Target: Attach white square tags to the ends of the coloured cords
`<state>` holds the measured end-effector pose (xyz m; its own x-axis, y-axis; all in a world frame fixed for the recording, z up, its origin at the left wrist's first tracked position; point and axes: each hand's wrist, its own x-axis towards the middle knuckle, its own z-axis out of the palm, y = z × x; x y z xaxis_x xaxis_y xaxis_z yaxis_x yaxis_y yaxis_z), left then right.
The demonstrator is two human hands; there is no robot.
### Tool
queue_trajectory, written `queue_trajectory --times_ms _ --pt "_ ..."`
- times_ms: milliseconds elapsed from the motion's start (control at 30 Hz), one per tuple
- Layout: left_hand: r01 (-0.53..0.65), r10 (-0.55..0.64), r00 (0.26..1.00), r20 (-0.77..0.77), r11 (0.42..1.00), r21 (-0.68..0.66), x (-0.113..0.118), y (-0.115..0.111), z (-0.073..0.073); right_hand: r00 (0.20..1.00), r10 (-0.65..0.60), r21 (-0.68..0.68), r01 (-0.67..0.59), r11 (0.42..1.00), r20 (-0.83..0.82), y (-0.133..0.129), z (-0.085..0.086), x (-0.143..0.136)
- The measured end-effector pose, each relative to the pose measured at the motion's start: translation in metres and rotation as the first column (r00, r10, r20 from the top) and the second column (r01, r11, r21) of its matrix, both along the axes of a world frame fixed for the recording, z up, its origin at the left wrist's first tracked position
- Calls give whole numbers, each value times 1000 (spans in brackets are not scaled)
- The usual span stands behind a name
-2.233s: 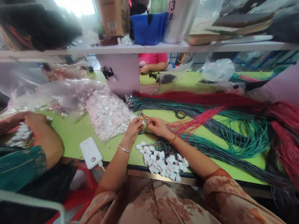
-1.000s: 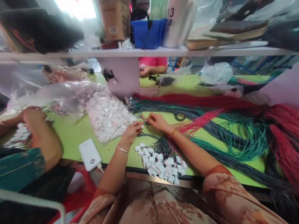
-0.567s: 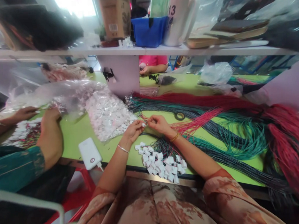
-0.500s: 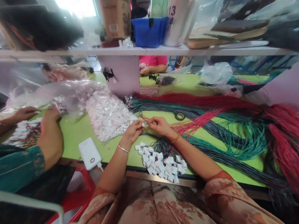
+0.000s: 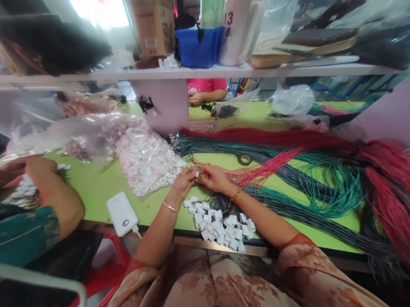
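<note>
Closed in a pinch, my left hand (image 5: 185, 182) holds a small white connector (image 5: 197, 174) at the middle of the green table. My right hand (image 5: 213, 178) meets it from the right, fingers pinched at the end of thin wires beside the connector. Below my hands, a pile of white connectors (image 5: 217, 224) with dark wires lies at the table's front edge. Pink wires (image 5: 260, 167) run off to the right from under my right hand. A clear bag of white connectors (image 5: 146, 156) lies to the left of my hands.
A white power bank (image 5: 122, 213) sits at the front edge. A black tape roll (image 5: 244, 159) lies near red, green and dark wire bundles (image 5: 337, 188). At left, a co-worker's arms (image 5: 57, 193) rest over other connectors. A shelf (image 5: 194, 72) spans above.
My hands have come closer together, the right one moving slightly left to the connector. The co-worker's hands at the left have shifted left. The whole view has moved a little.
</note>
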<state>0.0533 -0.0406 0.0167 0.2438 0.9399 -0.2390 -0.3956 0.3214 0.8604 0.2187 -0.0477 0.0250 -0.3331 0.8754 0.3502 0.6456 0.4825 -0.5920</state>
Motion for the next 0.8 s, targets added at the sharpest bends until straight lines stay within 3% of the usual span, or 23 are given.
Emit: queue_trajectory --times_ms 100,400,500,567,667,800 --pt "-29 29 995 -93 1000 0 4 -2 0 998 24 7 -25 1000 66 0 -1 1" --pt "-67 63 980 -186 998 -14 11 -5 4 995 56 -25 -54 998 87 -2 -3 1" --pt "-34 27 981 -191 999 -29 8 -4 4 995 95 -80 -91 993 42 18 5 12" --pt "-14 10 982 -188 1000 -20 5 -3 4 999 5 -91 -1 996 39 38 10 21" --pt "16 -19 979 -202 1000 -16 2 -1 4 968 -123 -161 161 974 219 66 9 29" --pt "1 -7 976 -219 1000 -28 1 0 3 957 -46 -281 130 951 288 77 -1 27"
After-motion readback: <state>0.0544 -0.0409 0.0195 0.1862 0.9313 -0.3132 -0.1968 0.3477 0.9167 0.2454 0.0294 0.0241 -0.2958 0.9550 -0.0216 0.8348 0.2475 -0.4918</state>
